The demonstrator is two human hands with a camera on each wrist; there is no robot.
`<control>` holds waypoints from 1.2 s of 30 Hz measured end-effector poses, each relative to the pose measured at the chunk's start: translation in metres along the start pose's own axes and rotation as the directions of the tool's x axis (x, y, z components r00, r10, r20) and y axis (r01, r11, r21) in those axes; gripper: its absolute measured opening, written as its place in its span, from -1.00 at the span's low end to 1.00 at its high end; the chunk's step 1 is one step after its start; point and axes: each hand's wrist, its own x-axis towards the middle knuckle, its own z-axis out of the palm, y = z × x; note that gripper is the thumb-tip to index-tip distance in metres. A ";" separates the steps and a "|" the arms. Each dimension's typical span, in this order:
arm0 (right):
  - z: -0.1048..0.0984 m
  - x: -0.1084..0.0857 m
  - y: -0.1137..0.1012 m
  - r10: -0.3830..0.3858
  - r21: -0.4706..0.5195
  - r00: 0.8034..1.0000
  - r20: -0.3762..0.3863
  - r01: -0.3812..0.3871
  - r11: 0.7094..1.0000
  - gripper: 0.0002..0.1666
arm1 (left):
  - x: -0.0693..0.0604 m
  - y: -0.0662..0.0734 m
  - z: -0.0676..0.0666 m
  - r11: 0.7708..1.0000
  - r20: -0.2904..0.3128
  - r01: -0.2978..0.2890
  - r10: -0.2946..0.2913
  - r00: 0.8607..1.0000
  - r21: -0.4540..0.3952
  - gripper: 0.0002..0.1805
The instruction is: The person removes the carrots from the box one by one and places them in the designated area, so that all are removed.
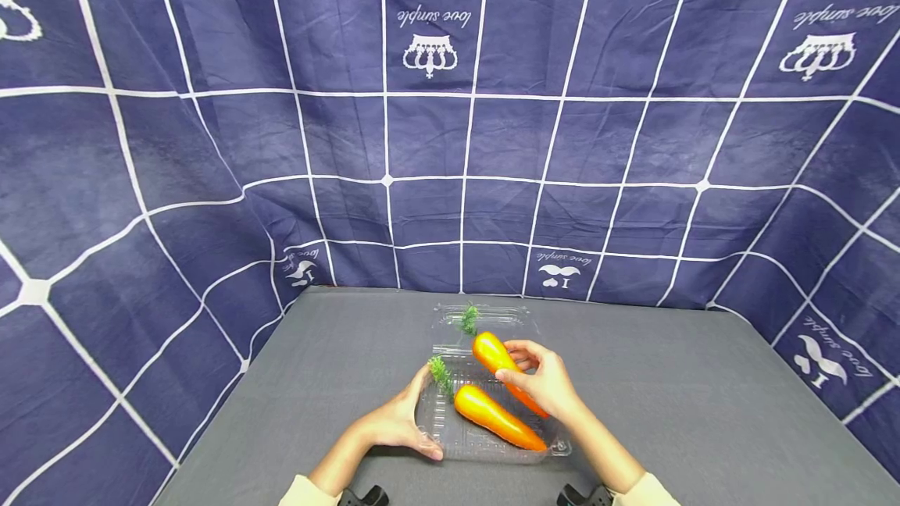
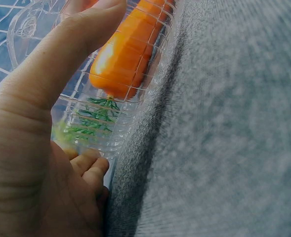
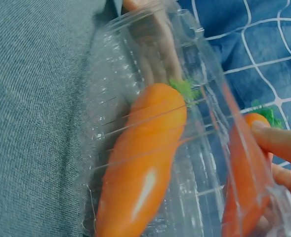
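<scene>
A clear plastic box (image 1: 478,447) with its lid (image 1: 516,322) folded back holds an orange carrot (image 1: 495,418) with a green top (image 1: 441,373). My left hand (image 1: 401,420) grips the box's left side, thumb at the front corner; in the left wrist view the left hand (image 2: 41,98) lies along the clear wall, beside the carrot (image 2: 123,59). My right hand (image 1: 544,381) pinches a second carrot (image 1: 488,350) over the right part of the box. In the right wrist view, the right hand (image 3: 286,148) holds that carrot (image 3: 244,173), beside the boxed carrot (image 3: 145,158).
The box stands on a grey cloth-covered table (image 1: 654,381). A blue cloth with white grid lines (image 1: 520,139) hangs behind the table and along both sides. The lid lies at the box's far side.
</scene>
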 end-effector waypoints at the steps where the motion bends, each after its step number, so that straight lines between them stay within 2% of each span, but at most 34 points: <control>1: -0.001 -0.001 0.000 0.016 0.022 1.000 -0.018 -0.016 1.000 -0.52 | 0.000 0.000 0.000 1.000 0.000 0.005 -0.005 1.000 -0.002 0.48; 4: -0.005 -0.003 -0.001 0.057 0.068 0.996 -0.072 -0.053 0.996 -0.53 | 0.000 0.001 0.000 1.000 0.000 0.008 -0.008 1.000 -0.006 0.47; 9: -0.014 -0.006 -0.003 0.091 0.133 0.986 -0.143 -0.072 0.989 -0.52 | -0.001 0.001 0.000 1.000 -0.004 0.009 -0.009 1.000 0.000 0.47; 16: -0.028 -0.009 -0.001 0.165 0.238 0.969 -0.185 -0.118 0.964 -0.46 | -0.002 0.001 0.001 1.000 -0.006 0.011 -0.011 1.000 0.016 0.48; 22: -0.040 -0.010 0.003 0.228 0.300 0.948 -0.222 -0.156 0.941 -0.44 | 0.000 -0.001 0.000 1.000 -0.001 0.002 -0.002 1.000 -0.004 0.47; 27: -0.049 -0.012 0.008 0.265 0.316 0.930 -0.257 -0.178 0.932 -0.43 | -0.001 -0.001 0.001 1.000 -0.003 0.007 -0.007 1.000 -0.016 0.47; 32: -0.057 -0.016 0.014 0.276 0.292 0.914 -0.298 -0.188 0.938 -0.42 | -0.001 -0.001 0.000 1.000 0.000 0.013 -0.013 1.000 -0.015 0.48; 36: -0.061 -0.018 0.020 0.296 0.269 0.894 -0.337 -0.209 0.940 -0.41 | 0.000 0.000 0.000 1.000 0.001 0.015 -0.015 1.000 -0.012 0.48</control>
